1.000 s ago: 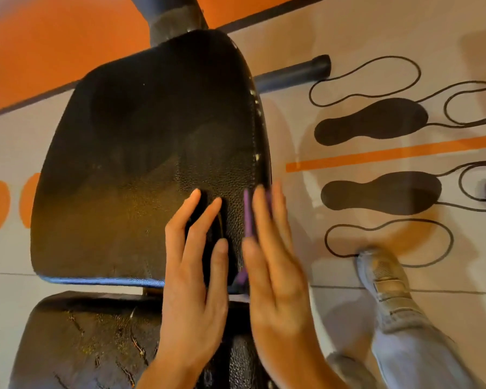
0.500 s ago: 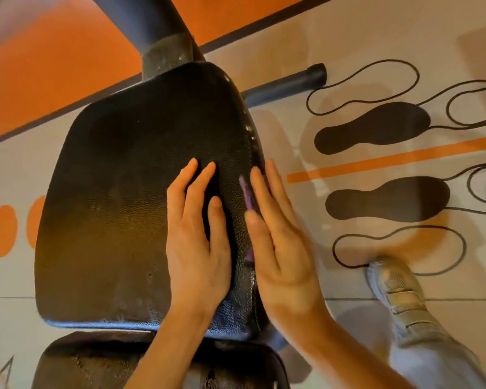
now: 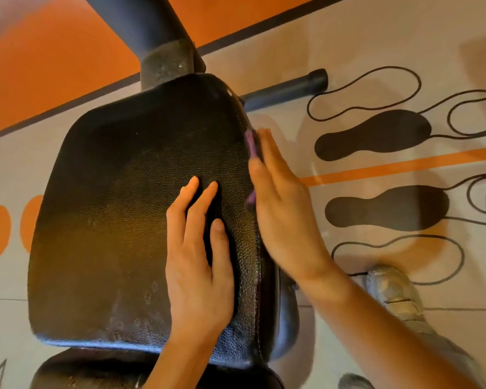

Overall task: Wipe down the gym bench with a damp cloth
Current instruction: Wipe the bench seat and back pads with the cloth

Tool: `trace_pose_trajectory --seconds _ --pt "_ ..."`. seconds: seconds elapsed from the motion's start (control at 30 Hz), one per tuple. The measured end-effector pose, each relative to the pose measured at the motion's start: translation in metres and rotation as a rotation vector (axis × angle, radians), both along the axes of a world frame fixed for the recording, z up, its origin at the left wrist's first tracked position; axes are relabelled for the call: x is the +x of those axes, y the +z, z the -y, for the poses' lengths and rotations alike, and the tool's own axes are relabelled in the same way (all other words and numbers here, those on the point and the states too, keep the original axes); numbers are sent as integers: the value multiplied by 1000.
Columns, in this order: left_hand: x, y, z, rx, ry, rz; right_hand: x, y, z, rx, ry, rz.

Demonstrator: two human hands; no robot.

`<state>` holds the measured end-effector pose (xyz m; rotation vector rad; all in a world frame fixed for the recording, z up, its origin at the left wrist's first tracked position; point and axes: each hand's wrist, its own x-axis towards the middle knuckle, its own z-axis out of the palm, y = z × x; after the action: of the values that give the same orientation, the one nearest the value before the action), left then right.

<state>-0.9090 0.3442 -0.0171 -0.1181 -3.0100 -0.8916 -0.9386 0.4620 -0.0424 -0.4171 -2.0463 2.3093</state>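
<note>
A black textured bench pad (image 3: 118,220) fills the middle of the head view. My left hand (image 3: 197,270) lies flat on its right part, fingers slightly spread, holding nothing. My right hand (image 3: 284,214) presses flat against the pad's right side edge, with a purple cloth (image 3: 251,147) pinned between palm and pad. Only thin strips of the cloth show by the fingertips and beside the palm.
A second cracked black pad (image 3: 90,372) sits below at the frame's bottom. A dark metal post (image 3: 157,32) rises behind the pad and a black floor bar (image 3: 289,88) juts right. My grey shoe (image 3: 393,293) stands on the floor with footprint markings (image 3: 376,133).
My right hand with the cloth has slid forward along the pad's right edge, toward its far end. My left hand has also moved up the pad's surface.
</note>
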Motion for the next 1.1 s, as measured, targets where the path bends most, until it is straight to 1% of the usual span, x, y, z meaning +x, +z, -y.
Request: trace_pose_trajectory --seconds 0.03,0.1,0.13,0.17,0.2,0.23,0.27,0.3,0.33,0.4,0.47,0.5,0.6,0.63,0.7,0.73,0.77,0.8,0.83,0.9,1.0,1.03,1.1 --pt "0 0 0 -6 0 3 -6 1 -2 -62 -31 38" --pt "-1 0 0 -7 6 -4 18 8 4 -125 -55 69" --pt "-1 0 1 -9 8 -1 40 12 11 -93 -50 75" --pt "-1 1 1 -11 12 6 60 17 18 -19 -22 86" --pt "-1 1 1 -8 15 15 71 20 21 101 18 83" --pt "-1 2 1 -2 14 23 71 19 21 197 35 48" --pt "-1 2 0 -2 12 29 56 15 17 227 23 12" --pt "-1 3 0 -7 9 35 33 10 10 222 9 -14" --pt "-1 3 -1 -14 7 42 7 6 3 165 17 1" --pt "-2 6 -2 -17 4 66 -34 5 -10 64 38 93" --pt "-5 10 -2 -7 -1 79 -24 7 -9 -2 35 73" --pt "-9 12 -2 -2 -3 79 -2 9 -4 42 48 43" --pt "-33 13 -2 20 2 73 50 12 8 267 193 -71" --pt "-44 12 -2 17 -3 69 44 6 5 313 199 -107" --pt "-65 7 0 0 -15 64 -2 -4 -4 377 175 -138" --pt "-73 4 1 -11 -17 65 -32 -8 -8 338 174 -94" --pt "-78 2 2 -22 -16 67 -57 -12 -12 243 164 -33" --pt "-80 -1 2 -31 -15 67 -69 -12 -12 169 156 -3" --pt "-81 -2 2 -36 -16 63 -65 -12 -10 146 144 0" --pt "-80 -4 1 -42 -14 55 -25 -4 -7 200 146 -46" --pt "-79 -4 1 -59 6 45 30 6 -5 309 218 -88" --pt "-80 -4 0 -70 7 44 23 5 -6 299 209 -82" --pt "-79 -4 -2 -84 10 41 -22 -2 -8 174 178 -59"
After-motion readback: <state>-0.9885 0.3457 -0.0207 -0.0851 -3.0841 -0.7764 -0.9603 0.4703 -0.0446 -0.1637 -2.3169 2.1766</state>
